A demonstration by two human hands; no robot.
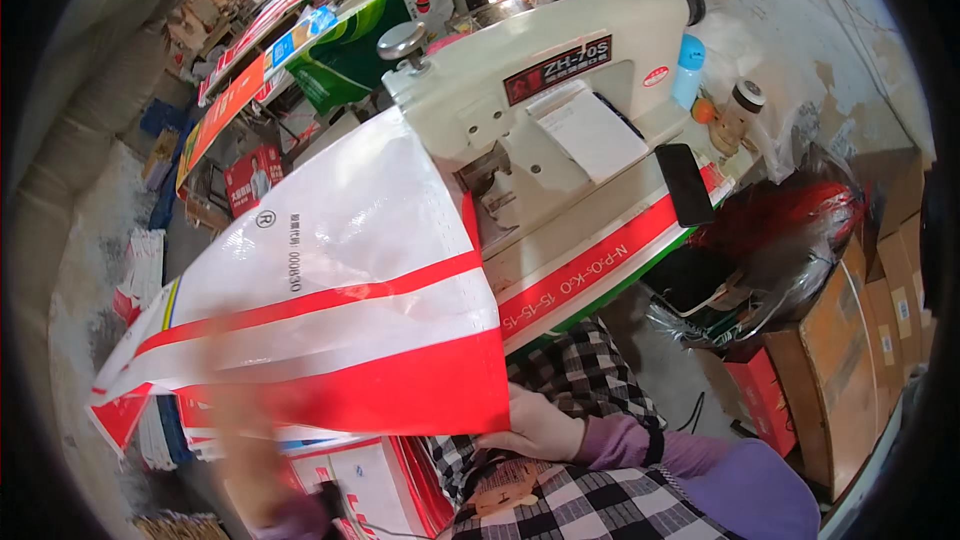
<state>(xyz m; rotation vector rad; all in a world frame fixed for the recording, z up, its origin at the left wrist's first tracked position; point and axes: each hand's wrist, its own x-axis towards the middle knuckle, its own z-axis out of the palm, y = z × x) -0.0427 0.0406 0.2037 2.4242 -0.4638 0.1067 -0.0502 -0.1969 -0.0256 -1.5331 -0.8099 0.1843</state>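
White-and-red sack (350, 262) spreads left and forward from the right grip (545, 427), which appears to pinch its near red corner, fingers partly hidden. The left grip (235, 390), blurred, crosses the sack's near left part; whether it is spread or pressed together I cannot tell. Ahead of the right grip, the sack's side reaches the sewing machine (640, 25). The step seems to be positioning for stitching; the next move likely calls for keeping that edge flat and straight.

one view recorded: left fisheye, worn on my head, facing down and forward at close range. my left hand (234, 365) and right hand (543, 427) fall in frame, the sewing machine (470, 90) just beyond; straight edges bow toward the dark rim.
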